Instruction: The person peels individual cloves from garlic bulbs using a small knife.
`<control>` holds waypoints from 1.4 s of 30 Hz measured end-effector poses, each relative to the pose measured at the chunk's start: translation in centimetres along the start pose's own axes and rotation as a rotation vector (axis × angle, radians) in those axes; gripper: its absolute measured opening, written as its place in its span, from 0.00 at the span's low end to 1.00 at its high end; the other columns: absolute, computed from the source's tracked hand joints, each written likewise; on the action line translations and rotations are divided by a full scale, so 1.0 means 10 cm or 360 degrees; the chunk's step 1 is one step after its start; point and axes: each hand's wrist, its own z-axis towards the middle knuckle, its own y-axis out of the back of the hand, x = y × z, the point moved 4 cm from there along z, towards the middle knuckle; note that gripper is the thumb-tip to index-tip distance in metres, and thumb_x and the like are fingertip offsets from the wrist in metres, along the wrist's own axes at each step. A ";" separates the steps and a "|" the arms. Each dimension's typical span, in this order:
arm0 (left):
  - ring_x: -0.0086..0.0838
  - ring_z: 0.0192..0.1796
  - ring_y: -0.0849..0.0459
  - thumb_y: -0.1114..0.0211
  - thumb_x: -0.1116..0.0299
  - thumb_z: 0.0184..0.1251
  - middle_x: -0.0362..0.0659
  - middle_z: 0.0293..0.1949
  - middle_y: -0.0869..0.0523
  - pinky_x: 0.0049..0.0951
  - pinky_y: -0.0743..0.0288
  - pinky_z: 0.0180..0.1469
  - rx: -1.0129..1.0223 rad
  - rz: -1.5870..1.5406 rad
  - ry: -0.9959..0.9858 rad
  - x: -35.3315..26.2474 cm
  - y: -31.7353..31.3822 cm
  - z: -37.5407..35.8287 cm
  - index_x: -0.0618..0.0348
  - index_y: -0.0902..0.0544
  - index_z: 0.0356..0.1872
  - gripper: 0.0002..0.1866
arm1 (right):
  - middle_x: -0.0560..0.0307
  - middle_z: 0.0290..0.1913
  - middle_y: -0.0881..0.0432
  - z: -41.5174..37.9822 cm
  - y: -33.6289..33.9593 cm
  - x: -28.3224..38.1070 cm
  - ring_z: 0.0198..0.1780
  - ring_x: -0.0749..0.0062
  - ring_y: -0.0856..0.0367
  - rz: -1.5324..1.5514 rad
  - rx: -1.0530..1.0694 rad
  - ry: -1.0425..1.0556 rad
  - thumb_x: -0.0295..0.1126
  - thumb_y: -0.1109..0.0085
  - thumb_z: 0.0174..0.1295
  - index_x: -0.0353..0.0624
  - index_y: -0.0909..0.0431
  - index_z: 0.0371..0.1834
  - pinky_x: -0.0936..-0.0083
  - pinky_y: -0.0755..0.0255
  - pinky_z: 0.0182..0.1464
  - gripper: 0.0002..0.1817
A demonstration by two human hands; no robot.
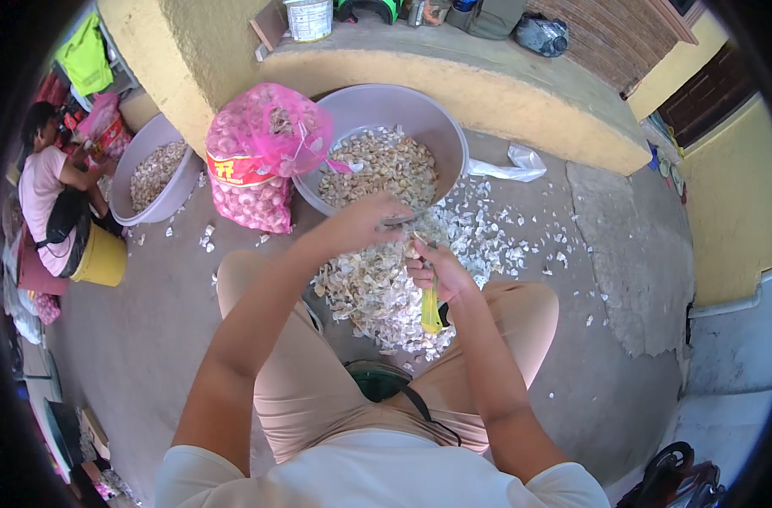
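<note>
My right hand [441,273] is closed around a yellow utility knife [430,310], its handle pointing down toward my lap. A small pale piece, perhaps garlic, shows at my right thumb and fingertips. My left hand [376,222] is just up and left of it, over the near rim of a grey-purple basin [325,206]. Its fingers are blurred, so what they hold cannot be made out. Inside the basin lie many garlic cloves [386,165]. Below both hands a heap of papery garlic skins [373,292] covers the floor between my legs.
A pink mesh sack of garlic bulbs [250,161] stands left of the basin. Further left, a person [51,186] sits on a yellow bucket [99,254] beside another basin [182,188] of cloves. A raised concrete ledge [487,97] runs behind, with a white pail [308,21].
</note>
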 end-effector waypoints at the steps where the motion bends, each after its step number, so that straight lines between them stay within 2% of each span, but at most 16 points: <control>1: 0.36 0.51 0.28 0.38 0.63 0.53 0.47 0.46 0.26 0.31 0.35 0.53 0.0001 -0.0007 -0.0011 -0.08 -0.07 -0.05 0.59 0.28 0.47 0.20 | 0.66 0.20 0.37 -0.01 -0.02 0.00 0.15 0.88 0.43 0.0026 0.0025 -0.0003 0.40 0.49 0.59 0.45 0.33 0.34 0.90 0.52 0.13 0.11; 3: 0.35 0.49 0.27 0.37 0.63 0.52 0.46 0.45 0.26 0.30 0.34 0.51 -0.0007 -0.0025 -0.0021 -0.21 -0.19 -0.17 0.58 0.27 0.47 0.21 | 0.66 0.20 0.36 0.01 -0.01 -0.05 0.14 0.89 0.43 0.0103 0.0061 -0.0085 0.40 0.49 0.59 0.45 0.34 0.34 0.91 0.51 0.13 0.11; 6: 0.35 0.46 0.26 0.37 0.64 0.51 0.45 0.41 0.25 0.31 0.32 0.47 -0.0146 -0.0259 0.0126 -0.15 -0.34 -0.26 0.58 0.27 0.46 0.20 | 0.66 0.20 0.36 -0.01 0.02 -0.11 0.14 0.89 0.43 0.0186 0.0108 -0.0187 0.40 0.49 0.59 0.45 0.34 0.32 0.91 0.50 0.13 0.11; 9: 0.37 0.42 0.25 0.37 0.63 0.50 0.45 0.38 0.26 0.32 0.31 0.42 -0.0173 -0.0207 0.0105 -0.13 -0.47 -0.31 0.59 0.27 0.44 0.20 | 0.66 0.21 0.36 -0.01 0.03 -0.20 0.15 0.89 0.43 0.0246 0.0122 -0.0266 0.40 0.49 0.59 0.45 0.34 0.31 0.91 0.50 0.13 0.11; 13: 0.42 0.36 0.25 0.41 0.64 0.55 0.47 0.36 0.27 0.35 0.30 0.37 -0.0262 0.0091 0.0058 -0.14 -0.53 -0.34 0.61 0.28 0.40 0.14 | 0.67 0.22 0.38 0.06 0.05 -0.31 0.15 0.89 0.43 0.0470 0.0227 -0.0342 0.39 0.51 0.61 0.46 0.35 0.31 0.91 0.49 0.14 0.10; 15: 0.43 0.35 0.25 0.45 0.66 0.58 0.48 0.34 0.28 0.36 0.31 0.35 -0.0336 0.0218 0.0094 -0.12 -0.60 -0.36 0.62 0.28 0.38 0.11 | 0.67 0.22 0.39 0.09 0.07 -0.35 0.15 0.89 0.43 0.0545 0.0154 -0.0371 0.39 0.54 0.62 0.46 0.35 0.31 0.91 0.49 0.14 0.09; 18: 0.42 0.32 0.26 0.49 0.65 0.61 0.47 0.29 0.29 0.36 0.31 0.34 -0.0643 0.0039 0.0142 -0.09 -0.70 -0.38 0.60 0.28 0.33 0.09 | 0.66 0.22 0.39 0.10 0.05 -0.36 0.15 0.88 0.43 0.0622 0.0062 -0.0379 0.39 0.58 0.64 0.45 0.36 0.32 0.90 0.48 0.14 0.09; 24: 0.44 0.32 0.27 0.54 0.64 0.64 0.50 0.31 0.30 0.38 0.33 0.34 -0.0814 -0.0274 0.0318 -0.02 -0.76 -0.38 0.62 0.28 0.31 0.12 | 0.66 0.22 0.39 0.14 0.01 -0.37 0.16 0.86 0.43 0.0684 -0.0095 -0.0362 0.37 0.60 0.65 0.46 0.37 0.31 0.89 0.49 0.14 0.08; 27: 0.44 0.33 0.26 0.52 0.64 0.63 0.49 0.31 0.29 0.38 0.32 0.34 -0.0778 -0.0275 0.0341 0.01 -0.79 -0.37 0.61 0.28 0.32 0.11 | 0.66 0.22 0.39 0.17 0.05 -0.40 0.16 0.86 0.44 0.0720 -0.0168 -0.0335 0.36 0.60 0.64 0.46 0.37 0.31 0.89 0.49 0.14 0.07; 30: 0.47 0.36 0.26 0.51 0.64 0.62 0.50 0.34 0.28 0.39 0.32 0.37 -0.0462 -0.0144 0.0253 -0.02 -0.72 -0.37 0.61 0.29 0.38 0.11 | 0.67 0.22 0.39 0.14 0.07 -0.39 0.15 0.86 0.44 0.0711 -0.0123 -0.0312 0.35 0.59 0.64 0.46 0.37 0.31 0.89 0.49 0.14 0.06; 33: 0.46 0.37 0.25 0.49 0.63 0.61 0.49 0.34 0.27 0.39 0.31 0.37 -0.0273 0.0039 0.0150 -0.06 -0.62 -0.36 0.60 0.29 0.38 0.11 | 0.67 0.22 0.39 0.11 0.03 -0.36 0.15 0.86 0.44 0.0616 -0.0074 -0.0321 0.35 0.57 0.63 0.46 0.36 0.31 0.89 0.49 0.14 0.07; 36: 0.46 0.36 0.25 0.48 0.63 0.60 0.49 0.34 0.26 0.37 0.31 0.36 -0.0372 0.0005 0.0193 0.00 -0.71 -0.38 0.59 0.29 0.37 0.11 | 0.67 0.21 0.39 0.12 0.05 -0.38 0.15 0.87 0.44 0.0579 -0.0111 -0.0350 0.36 0.54 0.62 0.47 0.35 0.31 0.89 0.50 0.14 0.07; 40: 0.41 0.30 0.24 0.55 0.59 0.65 0.48 0.27 0.25 0.34 0.31 0.33 -0.0666 -0.0371 0.0293 0.10 -0.80 -0.40 0.61 0.28 0.33 0.14 | 0.67 0.21 0.40 0.13 -0.01 -0.45 0.16 0.87 0.45 0.0571 -0.0271 -0.0317 0.35 0.53 0.61 0.48 0.34 0.31 0.90 0.50 0.14 0.05; 42: 0.39 0.24 0.25 0.58 0.56 0.67 0.46 0.22 0.25 0.31 0.30 0.29 -0.0743 -0.0484 0.0389 0.20 -0.82 -0.38 0.61 0.27 0.29 0.19 | 0.66 0.21 0.39 0.16 -0.04 -0.47 0.15 0.88 0.45 0.0587 -0.0170 -0.0268 0.35 0.54 0.62 0.49 0.34 0.33 0.90 0.51 0.14 0.04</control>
